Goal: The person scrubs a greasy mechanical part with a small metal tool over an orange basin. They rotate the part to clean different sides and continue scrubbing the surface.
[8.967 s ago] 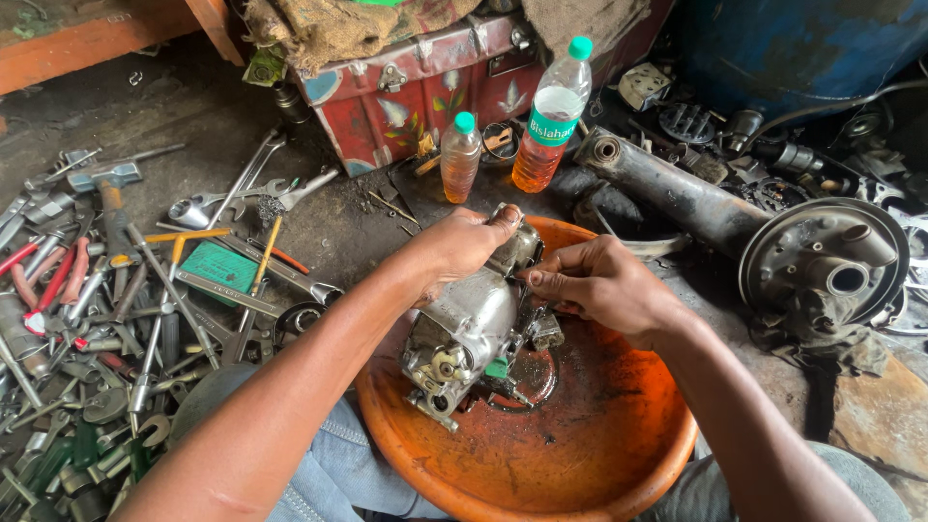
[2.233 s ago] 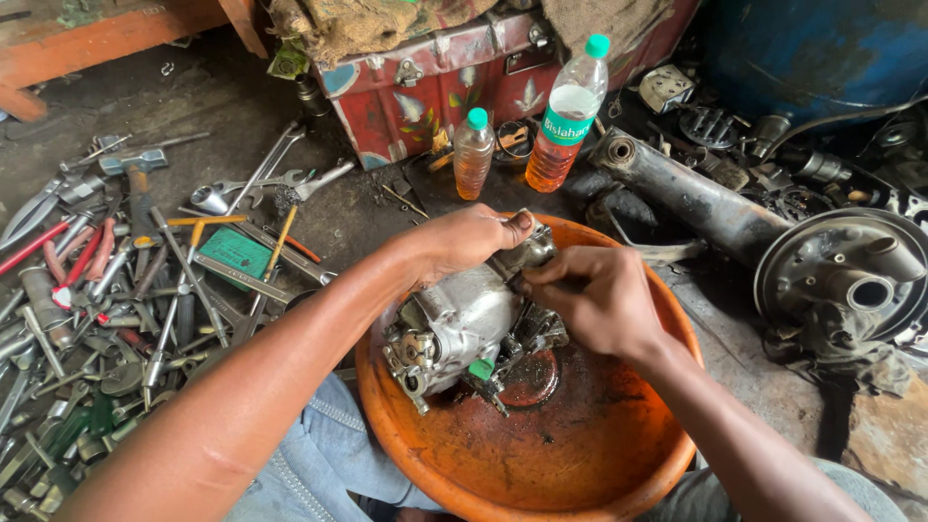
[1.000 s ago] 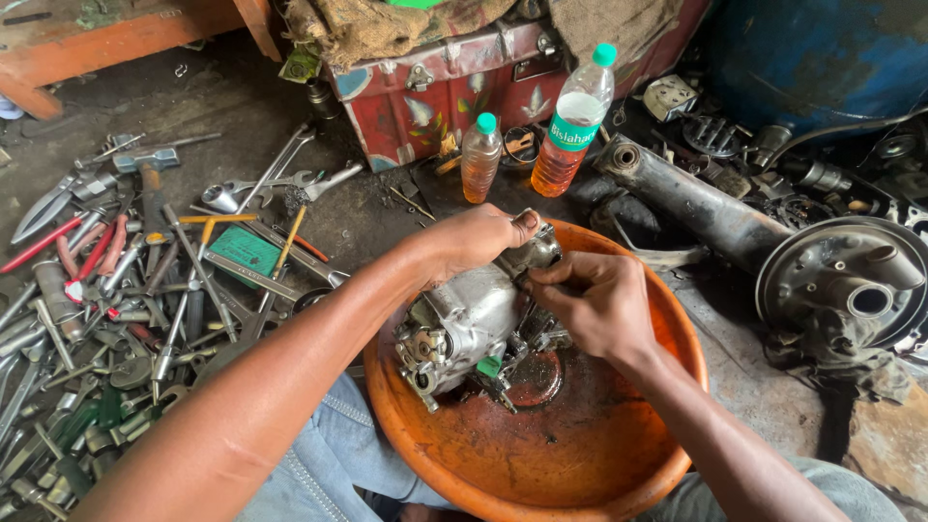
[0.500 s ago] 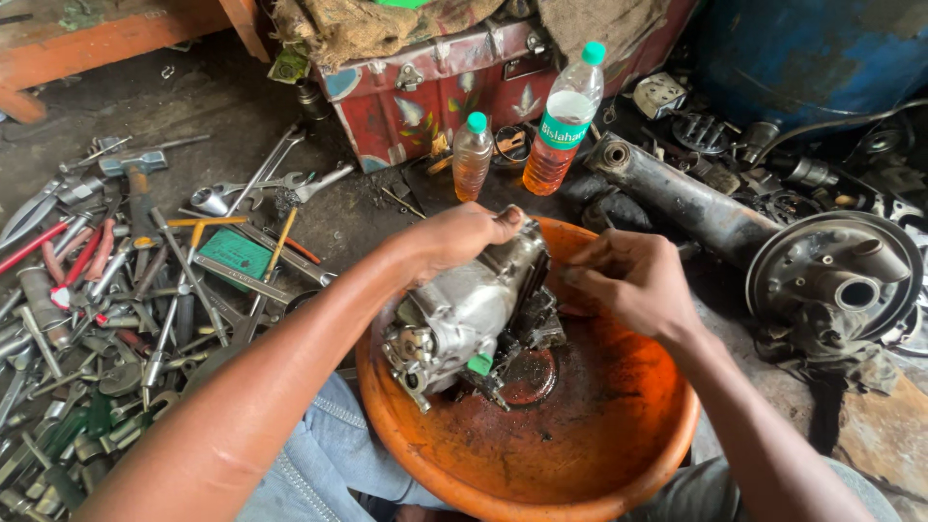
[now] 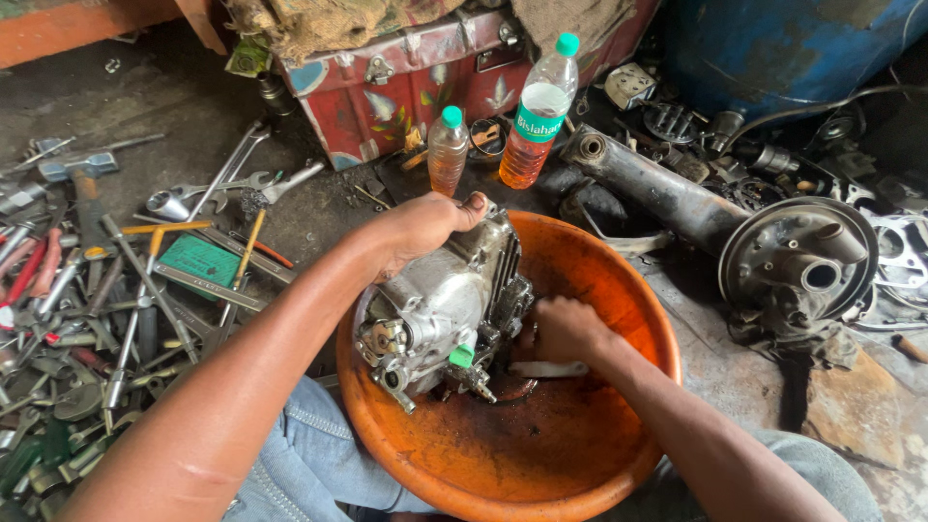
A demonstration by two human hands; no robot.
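Down into the bowl goes my right hand [image 5: 564, 331]: half a second ago it hovered at the upper middle of the frame beside the top of the engine casing [image 5: 440, 309], and now it sits low at the centre, curled around a pale, flat tool or part [image 5: 549, 368] lying on the oily floor of the orange basin [image 5: 619, 290]; whether the fingers have fully closed on it I cannot tell, as the knuckles hide the grip; my left hand [image 5: 422, 225] is clamped over the upper end of the casing, fingers wrapped tight, holding it tilted on its lower edge inside the basin, left of centre; the casing's finned side faces the right hand, with a small green cap [image 5: 462, 356] showing near its lower end; I judge the step in hand to be fetching that pale piece from the basin while the other hand steadies the casing; the next move, as I read it, calls for a firm pinch on a slippery thing, and for the left hand not to let the casing roll; at the upper middle two plastic bottles [image 5: 535, 111] of amber liquid stand before a red metal trunk [image 5: 406, 77]; spanners and loose tools [image 5: 106, 280] litter the left of the frame; a brake drum on its axle tube [image 5: 797, 256] lies at the right.
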